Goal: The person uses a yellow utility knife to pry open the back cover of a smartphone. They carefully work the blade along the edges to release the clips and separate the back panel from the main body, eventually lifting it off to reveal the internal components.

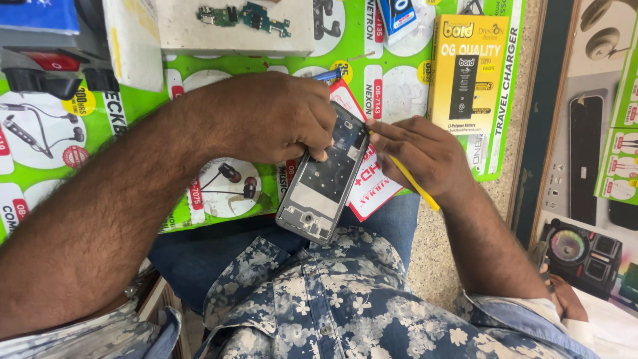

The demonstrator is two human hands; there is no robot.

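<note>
The thin grey opened phone frame (323, 181), light and judged fragile, is pinched along its edges by the left hand (276, 119); a yellow-handled tool (413, 183) is gripped by the right hand (425, 151).

Phone frame (323, 179): grey metal-look, matt, with smooth plastic edges. Beneath it, a glossy printed green mat (219, 199) (plastic or laminated paper, cannot tell). Right of the frame, a smooth yellow plastic tool (413, 183); beyond, a glossy cardboard box (467, 73).

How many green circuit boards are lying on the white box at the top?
2, side by side on the white box: a smaller green board on the left, a longer one on the right. Others may lie out of frame.
</note>
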